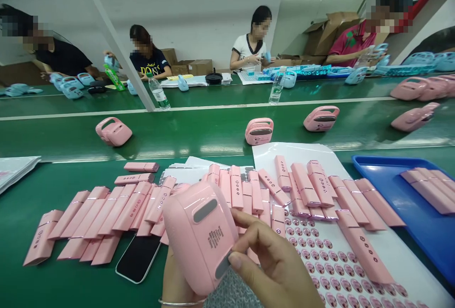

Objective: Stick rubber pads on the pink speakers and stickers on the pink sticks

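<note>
I hold a pink handheld device [199,234] upside down at the bottom centre, its underside with two grey pads and printed text facing me. My left hand [174,282], a bracelet on its wrist, grips it from below and is mostly hidden behind it. My right hand [280,265] curls round its right side, thumb pressing on the lower grey pad. Several pink bar-shaped parts [106,215] lie in rows on the green table behind the device, and more pink bars [320,194] rest to the right on a white sheet of round pink stickers [320,256].
A black phone [138,257] lies face up by my left hand. A blue tray [423,222] with pink bars stands at right. Pink devices [259,131] sit along the green conveyor belt [199,132]. Several people work across it among blue devices, water bottles [158,92] and cardboard boxes.
</note>
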Tool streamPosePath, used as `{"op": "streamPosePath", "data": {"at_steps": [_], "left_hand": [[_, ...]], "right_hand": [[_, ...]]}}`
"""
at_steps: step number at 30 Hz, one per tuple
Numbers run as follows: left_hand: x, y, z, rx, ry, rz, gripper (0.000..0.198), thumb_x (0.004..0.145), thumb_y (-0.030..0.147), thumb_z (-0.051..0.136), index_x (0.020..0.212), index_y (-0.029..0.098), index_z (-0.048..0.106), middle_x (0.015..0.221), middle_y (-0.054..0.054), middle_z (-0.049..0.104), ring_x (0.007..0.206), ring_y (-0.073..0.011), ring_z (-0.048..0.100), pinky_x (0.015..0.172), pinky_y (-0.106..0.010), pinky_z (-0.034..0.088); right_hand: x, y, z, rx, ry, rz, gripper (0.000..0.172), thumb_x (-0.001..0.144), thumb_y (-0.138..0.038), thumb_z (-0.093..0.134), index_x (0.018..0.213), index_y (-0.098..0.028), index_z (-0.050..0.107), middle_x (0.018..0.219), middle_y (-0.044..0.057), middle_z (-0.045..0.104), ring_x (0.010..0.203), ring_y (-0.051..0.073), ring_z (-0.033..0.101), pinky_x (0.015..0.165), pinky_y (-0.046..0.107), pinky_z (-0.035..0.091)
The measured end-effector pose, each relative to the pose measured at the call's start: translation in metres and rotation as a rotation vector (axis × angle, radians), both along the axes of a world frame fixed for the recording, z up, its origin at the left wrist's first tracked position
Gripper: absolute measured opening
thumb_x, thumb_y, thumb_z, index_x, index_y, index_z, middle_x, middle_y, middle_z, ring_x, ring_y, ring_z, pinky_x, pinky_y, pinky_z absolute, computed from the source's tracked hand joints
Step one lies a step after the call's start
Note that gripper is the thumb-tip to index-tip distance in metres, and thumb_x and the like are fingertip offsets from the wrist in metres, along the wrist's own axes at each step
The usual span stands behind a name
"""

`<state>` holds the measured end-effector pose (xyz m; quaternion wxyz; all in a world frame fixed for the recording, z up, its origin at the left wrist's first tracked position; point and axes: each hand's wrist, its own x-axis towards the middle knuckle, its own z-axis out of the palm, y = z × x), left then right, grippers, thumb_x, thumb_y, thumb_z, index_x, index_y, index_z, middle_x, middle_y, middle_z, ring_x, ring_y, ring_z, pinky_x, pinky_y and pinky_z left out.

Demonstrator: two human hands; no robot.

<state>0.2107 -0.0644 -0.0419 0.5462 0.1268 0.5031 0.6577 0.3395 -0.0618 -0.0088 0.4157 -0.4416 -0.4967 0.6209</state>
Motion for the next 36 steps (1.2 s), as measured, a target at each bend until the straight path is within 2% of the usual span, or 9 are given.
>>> {"op": "streamPosePath", "data": {"at_steps": [3, 5, 8, 10, 14, 19, 23, 30, 36], "left_hand": [[0.0, 0.003, 0.0, -0.034, -0.005, -0.086, 0.032, 0.053, 0.036, 0.079, 0.077, 0.019, 0.07, 0.065, -0.003, 0.065, 0.068, -0.0255, 0.063, 0.062, -0.038, 0.057], [0.0, 0.003, -0.001, -0.081, -0.094, -0.11, 0.032, 0.054, 0.031, 0.079, 0.082, 0.018, 0.071, 0.07, -0.005, 0.069, 0.074, -0.0276, 0.065, 0.063, -0.037, 0.058], [0.002, 0.002, -0.005, -0.102, -0.185, -0.073, 0.038, 0.052, 0.015, 0.078, 0.089, 0.02, 0.071, 0.08, -0.005, 0.072, 0.081, -0.0255, 0.067, 0.07, -0.033, 0.058], [0.003, -0.001, -0.007, -0.102, -0.201, -0.058, 0.047, 0.054, 0.011, 0.077, 0.1, 0.022, 0.069, 0.089, -0.005, 0.072, 0.09, -0.0258, 0.067, 0.075, -0.031, 0.058], [0.003, -0.012, -0.014, -0.188, -0.165, -0.097, 0.058, 0.06, 0.017, 0.077, 0.115, 0.03, 0.063, 0.114, -0.005, 0.066, 0.112, -0.0315, 0.057, 0.083, -0.036, 0.056], [0.004, -0.013, -0.013, -0.165, -0.215, -0.109, 0.058, 0.059, 0.017, 0.076, 0.114, 0.029, 0.064, 0.111, -0.004, 0.068, 0.116, -0.0328, 0.053, 0.084, -0.037, 0.056], [0.009, -0.005, -0.004, -0.092, -0.177, -0.086, 0.063, 0.055, 0.006, 0.073, 0.115, 0.024, 0.064, 0.094, -0.005, 0.073, 0.102, -0.0301, 0.063, 0.077, -0.032, 0.058], [0.013, -0.001, -0.002, -0.056, -0.255, 0.011, 0.061, 0.057, -0.001, 0.066, 0.113, 0.023, 0.065, 0.081, -0.002, 0.074, 0.07, -0.0179, 0.069, 0.065, -0.019, 0.057], [0.01, 0.001, 0.001, -0.115, -0.306, -0.046, 0.048, 0.066, 0.007, 0.07, 0.11, 0.023, 0.066, 0.086, -0.005, 0.074, 0.073, -0.0173, 0.07, 0.056, -0.014, 0.055]], "right_hand": [[-0.006, 0.003, -0.011, 0.026, 0.136, -0.008, 0.024, 0.074, -0.04, 0.071, 0.084, -0.025, 0.054, 0.131, 0.007, 0.052, 0.114, 0.028, 0.052, 0.094, 0.046, 0.042], [-0.01, 0.006, -0.017, -0.009, 0.262, 0.047, 0.042, 0.075, -0.047, 0.07, 0.107, -0.029, 0.049, 0.133, 0.007, 0.049, 0.112, 0.025, 0.053, 0.091, 0.042, 0.045], [-0.014, 0.008, -0.022, -0.051, 0.359, 0.123, 0.059, 0.085, -0.051, 0.057, 0.135, -0.031, 0.033, 0.142, 0.005, 0.041, 0.127, 0.021, 0.041, 0.104, 0.036, 0.035], [-0.016, 0.007, -0.022, -0.062, 0.375, 0.154, 0.067, 0.086, -0.05, 0.056, 0.141, -0.03, 0.024, 0.146, 0.003, 0.035, 0.133, 0.019, 0.032, 0.109, 0.034, 0.026], [-0.019, 0.003, -0.023, -0.053, 0.369, 0.173, 0.085, 0.081, -0.047, 0.063, 0.145, -0.026, 0.012, 0.145, 0.007, 0.036, 0.131, 0.024, 0.036, 0.109, 0.039, 0.027], [-0.02, 0.0, -0.018, -0.126, 0.426, 0.133, 0.082, 0.081, -0.046, 0.062, 0.145, -0.027, 0.015, 0.141, 0.007, 0.041, 0.127, 0.024, 0.04, 0.107, 0.039, 0.029], [-0.018, -0.001, -0.018, -0.217, 0.417, 0.097, 0.078, 0.08, -0.043, 0.062, 0.145, -0.03, 0.02, 0.144, 0.002, 0.039, 0.131, 0.021, 0.035, 0.109, 0.037, 0.026], [-0.016, -0.003, -0.034, -0.127, 0.443, 0.086, 0.066, 0.086, -0.048, 0.055, 0.144, -0.034, 0.025, 0.15, -0.001, 0.03, 0.138, 0.022, 0.023, 0.114, 0.042, 0.015], [-0.015, -0.002, -0.036, -0.101, 0.405, 0.073, 0.057, 0.089, -0.05, 0.05, 0.141, -0.035, 0.031, 0.15, -0.003, 0.029, 0.14, 0.02, 0.018, 0.115, 0.04, 0.013]]}}
